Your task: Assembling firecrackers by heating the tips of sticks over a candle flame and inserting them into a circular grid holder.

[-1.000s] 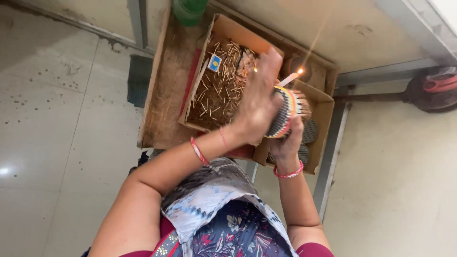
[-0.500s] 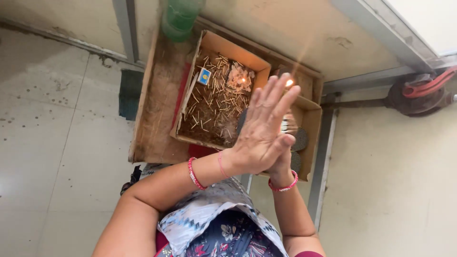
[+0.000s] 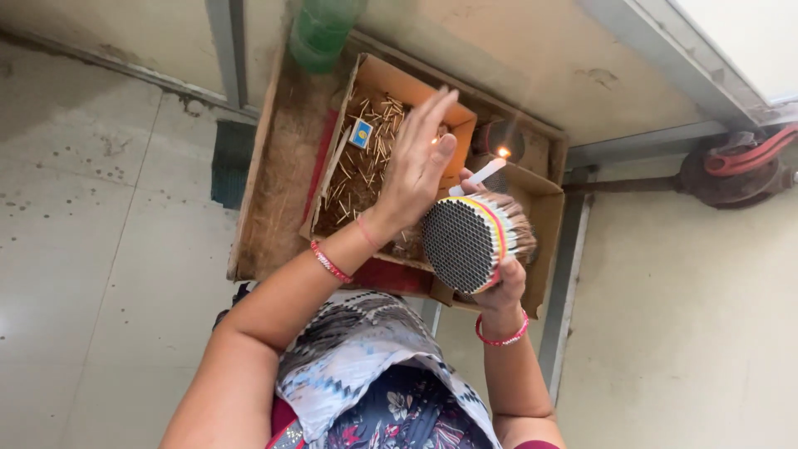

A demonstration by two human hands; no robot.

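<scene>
Two hands work: your right hand point(image 3: 499, 287) grips a packed stick bundle point(image 3: 470, 241), your left hand point(image 3: 420, 162) hovers flat and empty above; loose sticks point(image 3: 362, 170) remain boxed.

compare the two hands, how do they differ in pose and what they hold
The left hand is raised, flat and open, holding nothing; the right hand sits lower, closed around a round bundle of sticks. The left is above the cardboard box; the right beside it. Both wrists wear red bangles.

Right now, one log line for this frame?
left hand: open, raised over stick box | right hand: holds round stick bundle | candle: lit
</scene>
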